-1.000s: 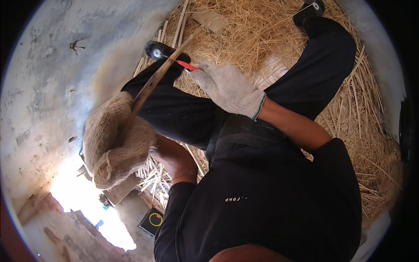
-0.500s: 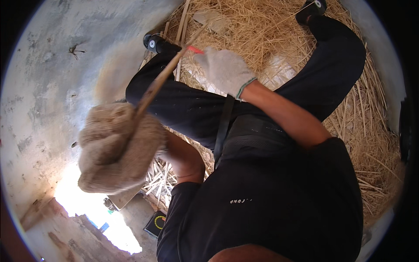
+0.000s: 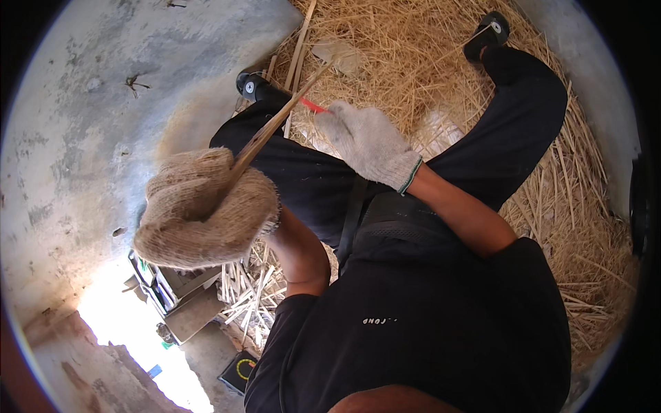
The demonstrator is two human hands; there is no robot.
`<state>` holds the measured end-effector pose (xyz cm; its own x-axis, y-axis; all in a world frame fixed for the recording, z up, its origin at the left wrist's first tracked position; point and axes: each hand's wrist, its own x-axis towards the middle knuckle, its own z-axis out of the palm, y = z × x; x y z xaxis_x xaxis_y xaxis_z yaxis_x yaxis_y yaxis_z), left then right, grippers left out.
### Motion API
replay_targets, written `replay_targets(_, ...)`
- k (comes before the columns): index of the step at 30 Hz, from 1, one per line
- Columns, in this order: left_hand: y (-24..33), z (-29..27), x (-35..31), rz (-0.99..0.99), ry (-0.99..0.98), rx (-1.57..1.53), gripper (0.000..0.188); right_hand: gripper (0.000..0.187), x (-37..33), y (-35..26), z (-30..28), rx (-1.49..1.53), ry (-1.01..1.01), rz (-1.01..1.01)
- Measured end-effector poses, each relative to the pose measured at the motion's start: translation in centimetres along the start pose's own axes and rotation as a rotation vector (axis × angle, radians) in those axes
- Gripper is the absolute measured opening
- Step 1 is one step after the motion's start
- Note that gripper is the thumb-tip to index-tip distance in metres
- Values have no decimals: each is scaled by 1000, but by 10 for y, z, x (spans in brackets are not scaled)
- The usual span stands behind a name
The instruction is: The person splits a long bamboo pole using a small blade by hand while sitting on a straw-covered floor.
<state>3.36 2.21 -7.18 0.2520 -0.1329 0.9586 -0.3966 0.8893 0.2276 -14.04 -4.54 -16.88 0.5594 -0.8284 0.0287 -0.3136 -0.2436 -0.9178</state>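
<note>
My left hand [image 3: 206, 210], in a beige knitted glove, is raised close to the camera at left and closed around a long, thin bamboo or wood strip [image 3: 265, 134]. The strip slants up and away to the right, narrowing toward its far end. My right hand [image 3: 372, 141], in a matching glove with a green-edged cuff, is closed over my lap. A slim red piece [image 3: 313, 105] sticks out of its grip toward the strip, appearing to meet it. The rest of this red tool is hidden in the glove, so its kind is unclear.
Loose shavings [image 3: 392, 55] cover the floor between my spread legs. Several long strips [image 3: 299, 48] lie near my left shoe, with cut pieces [image 3: 248, 296] beside my left elbow. A rough wall [image 3: 82, 138] rises at left; a black case [image 3: 239, 372] sits at lower left.
My left hand has moved farther from my body with the strip. My right hand sits slightly nearer my body, still closed on the red tool. The whole view has shifted a little.
</note>
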Motion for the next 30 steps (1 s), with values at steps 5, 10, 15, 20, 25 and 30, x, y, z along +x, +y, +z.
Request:
replay_targets(5, -4, -10, 5, 45, 8, 38, 21, 44, 8, 28, 15, -268, -8, -101)
replay_targets(10, -11, 16, -21, 7, 43, -22, 22, 38, 28, 162, -1, -598, -308, 232)
replay_targets(15, -20, -13, 6, 81, 96, 23, 23, 34, 53, 92, -2, -489, -40, 79)
replay_targets(20, -20, -38, 2, 67, 50, 15, 30, 54, 50, 45, -7, -147, -43, 142)
replay_targets(25, -10, 3, 15, 171, -155, 323, 33, 56, 62, 101, 54, -295, -18, 126)
replay_targets(30, 0, 12, 12, 60, -261, 125, 37, 40, 112, 205, 66, -519, -316, 632)
